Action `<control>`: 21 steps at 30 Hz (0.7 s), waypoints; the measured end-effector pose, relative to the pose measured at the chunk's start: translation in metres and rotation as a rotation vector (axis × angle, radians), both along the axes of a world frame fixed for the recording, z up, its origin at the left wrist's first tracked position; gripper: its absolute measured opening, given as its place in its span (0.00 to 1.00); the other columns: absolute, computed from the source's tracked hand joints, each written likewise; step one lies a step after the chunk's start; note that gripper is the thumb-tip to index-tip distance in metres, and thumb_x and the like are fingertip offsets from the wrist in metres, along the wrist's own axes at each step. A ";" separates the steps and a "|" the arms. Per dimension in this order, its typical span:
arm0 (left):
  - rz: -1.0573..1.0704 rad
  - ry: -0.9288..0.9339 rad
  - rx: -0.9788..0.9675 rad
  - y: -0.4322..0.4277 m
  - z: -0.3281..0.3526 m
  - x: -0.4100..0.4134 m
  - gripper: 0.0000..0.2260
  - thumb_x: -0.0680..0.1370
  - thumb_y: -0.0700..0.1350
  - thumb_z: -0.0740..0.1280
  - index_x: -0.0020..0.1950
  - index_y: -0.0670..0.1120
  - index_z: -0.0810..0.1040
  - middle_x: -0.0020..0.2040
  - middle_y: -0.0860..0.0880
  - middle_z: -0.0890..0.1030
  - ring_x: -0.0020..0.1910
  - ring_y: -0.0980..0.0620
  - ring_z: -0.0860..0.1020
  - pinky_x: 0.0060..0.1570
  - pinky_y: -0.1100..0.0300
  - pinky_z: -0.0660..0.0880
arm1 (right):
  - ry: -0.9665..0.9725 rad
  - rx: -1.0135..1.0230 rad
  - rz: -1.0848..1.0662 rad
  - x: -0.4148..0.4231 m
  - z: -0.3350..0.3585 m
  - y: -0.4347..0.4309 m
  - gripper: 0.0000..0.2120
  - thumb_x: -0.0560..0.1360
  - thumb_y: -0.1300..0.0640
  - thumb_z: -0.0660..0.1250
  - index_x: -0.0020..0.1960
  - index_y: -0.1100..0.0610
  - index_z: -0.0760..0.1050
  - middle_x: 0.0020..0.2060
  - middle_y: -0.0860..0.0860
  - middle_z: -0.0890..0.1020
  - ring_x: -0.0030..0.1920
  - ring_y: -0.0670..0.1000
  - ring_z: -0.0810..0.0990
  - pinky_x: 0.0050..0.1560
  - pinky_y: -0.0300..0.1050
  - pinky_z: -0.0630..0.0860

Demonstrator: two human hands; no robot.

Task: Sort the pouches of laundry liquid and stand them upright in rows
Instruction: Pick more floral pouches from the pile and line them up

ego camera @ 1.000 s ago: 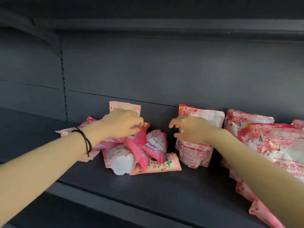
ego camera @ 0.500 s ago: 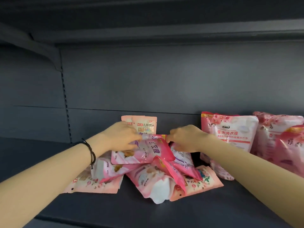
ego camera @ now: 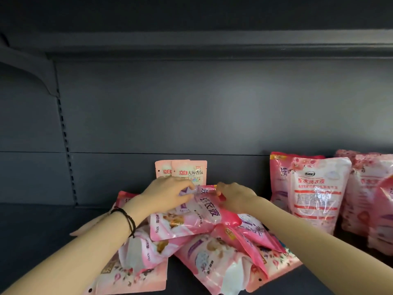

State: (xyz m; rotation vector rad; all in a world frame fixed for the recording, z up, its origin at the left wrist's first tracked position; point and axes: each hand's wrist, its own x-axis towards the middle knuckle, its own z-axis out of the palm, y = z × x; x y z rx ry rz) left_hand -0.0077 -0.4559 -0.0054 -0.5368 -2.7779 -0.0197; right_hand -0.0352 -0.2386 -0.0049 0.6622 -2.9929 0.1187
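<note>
since a moment ago the top pouch has lifted slightly off the heap. left hand and right hand pinch its upper edge, seemingly closed; upright pouches stand at three o'clock on the shelf.

Beside the heap of pouches, rightmost standing pouches are cut off; small print unreadable.
</note>
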 end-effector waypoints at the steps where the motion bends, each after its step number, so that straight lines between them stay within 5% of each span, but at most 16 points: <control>1: 0.012 -0.007 0.019 -0.002 -0.001 0.000 0.14 0.80 0.59 0.58 0.64 0.59 0.72 0.63 0.55 0.77 0.52 0.55 0.76 0.51 0.57 0.73 | -0.011 -0.054 -0.038 -0.001 -0.002 0.001 0.12 0.79 0.53 0.60 0.60 0.56 0.69 0.51 0.55 0.80 0.48 0.56 0.81 0.48 0.52 0.80; 7: 0.049 -0.149 0.351 -0.007 -0.005 0.000 0.16 0.79 0.58 0.61 0.64 0.54 0.74 0.60 0.54 0.77 0.57 0.55 0.76 0.57 0.53 0.75 | 0.025 -0.318 -0.040 -0.001 0.004 0.008 0.10 0.76 0.62 0.61 0.56 0.56 0.67 0.43 0.56 0.81 0.41 0.56 0.81 0.40 0.53 0.79; 12: -0.017 -0.225 0.759 -0.007 0.010 0.004 0.18 0.78 0.56 0.65 0.66 0.50 0.75 0.62 0.54 0.78 0.60 0.57 0.75 0.63 0.60 0.71 | 0.241 -0.437 0.163 0.009 0.040 -0.001 0.15 0.75 0.67 0.62 0.58 0.56 0.65 0.37 0.55 0.82 0.39 0.59 0.79 0.43 0.57 0.78; 17: -0.035 -0.256 1.095 -0.010 0.033 0.011 0.09 0.78 0.56 0.64 0.53 0.56 0.81 0.51 0.56 0.84 0.53 0.56 0.80 0.50 0.64 0.74 | 0.408 -0.565 0.386 0.024 0.086 -0.022 0.20 0.69 0.74 0.60 0.54 0.54 0.64 0.36 0.53 0.79 0.34 0.52 0.74 0.43 0.54 0.76; 21: -0.122 -0.241 1.368 -0.020 0.043 0.021 0.07 0.77 0.48 0.68 0.52 0.48 0.83 0.48 0.50 0.86 0.49 0.51 0.83 0.54 0.55 0.77 | 0.516 -0.526 0.503 0.031 0.105 -0.044 0.19 0.69 0.71 0.59 0.52 0.51 0.63 0.37 0.46 0.78 0.36 0.53 0.75 0.41 0.53 0.76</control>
